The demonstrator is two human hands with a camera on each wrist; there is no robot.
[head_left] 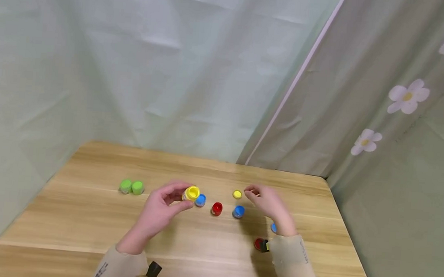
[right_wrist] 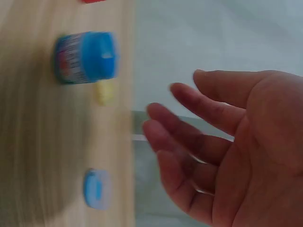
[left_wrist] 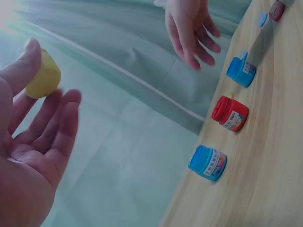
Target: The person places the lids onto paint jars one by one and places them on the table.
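My left hand pinches a small yellow paint jar between thumb and fingers, lifted over the table and lidless, its yellow inside showing in the head view. My right hand hovers at the right with loosely bent fingers and nothing in them. A yellow lid lies on the table just left of its fingertips. Between the hands stand a blue jar, a red jar and a second blue jar, upright and uncapped. In the left wrist view, the held jar shows only as a yellow rounded shape.
Two green-topped jars stand side by side at the left of the wooden table. A blue lid and a red lid lie by the right forearm, partly covered. Curtains hang behind the table.
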